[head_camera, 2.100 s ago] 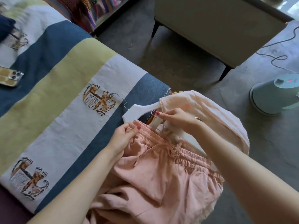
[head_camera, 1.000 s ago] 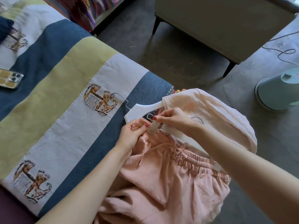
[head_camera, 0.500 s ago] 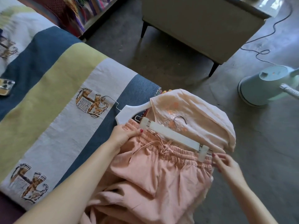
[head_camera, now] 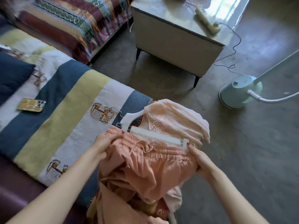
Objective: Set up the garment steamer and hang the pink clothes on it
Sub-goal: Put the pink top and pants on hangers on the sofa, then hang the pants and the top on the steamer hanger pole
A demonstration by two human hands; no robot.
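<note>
The steamer (head_camera: 239,92) pole and hose are running out past the right edge, so its top is staying out of sight. The pink trousers (head_camera: 145,168) are trailing off the bottom edge. The left hand (head_camera: 106,143) is covering the clip hanger (head_camera: 155,135) at its near clip. The pale top (head_camera: 176,120) is hiding most of the white hanger (head_camera: 131,118) beneath it. The object on the side table (head_camera: 176,36) is showing too blurred to name

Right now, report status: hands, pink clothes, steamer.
Left hand grips pink shorts waistband. Right hand pinches clip hanger end clip onto waistband. Garment steamer on floor, light red, nothing hung yet.
</note>
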